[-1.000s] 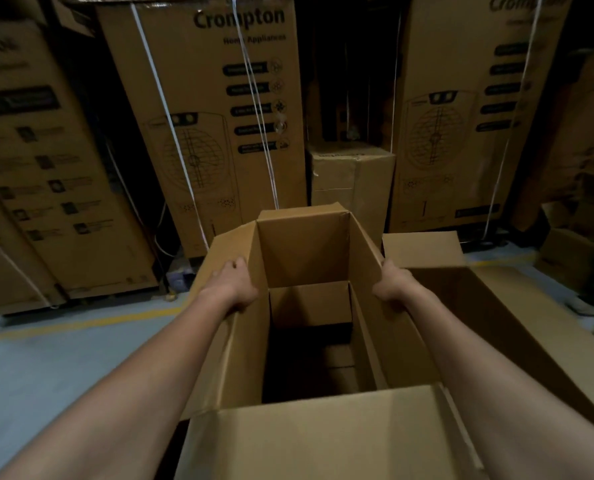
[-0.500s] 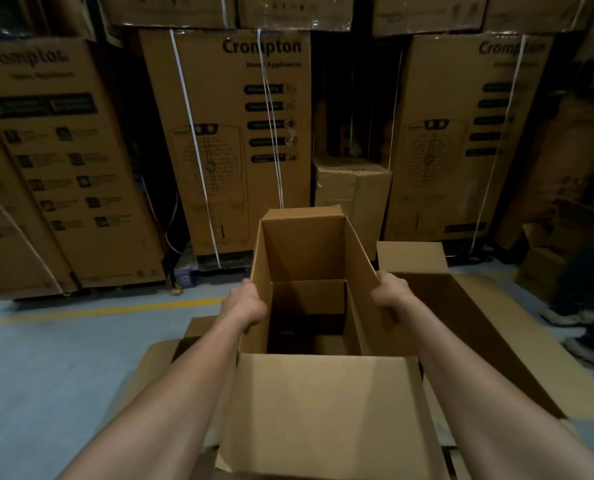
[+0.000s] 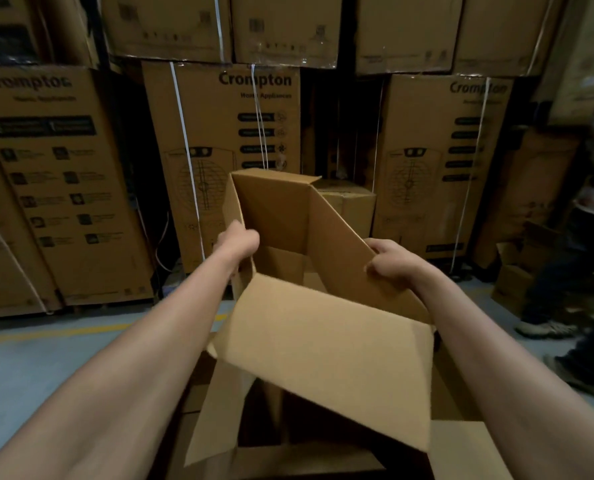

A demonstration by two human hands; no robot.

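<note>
Left hand (image 3: 237, 241) has fingers curled over the top edge of the box's (image 3: 323, 344) left wall. The box is empty and open, held tilted in mid-air between both arms above flat cardboard (image 3: 468, 452), with its near flap hanging toward the camera. Right hand (image 3: 394, 265) is clamped on the right wall's edge, thumb inside. Judged light but floppy: thin walls that rack and buckle, smooth faces, so best gripped at wall edges near the corners and not by the loose flaps; a person (image 3: 579, 271) stands far right.
</note>
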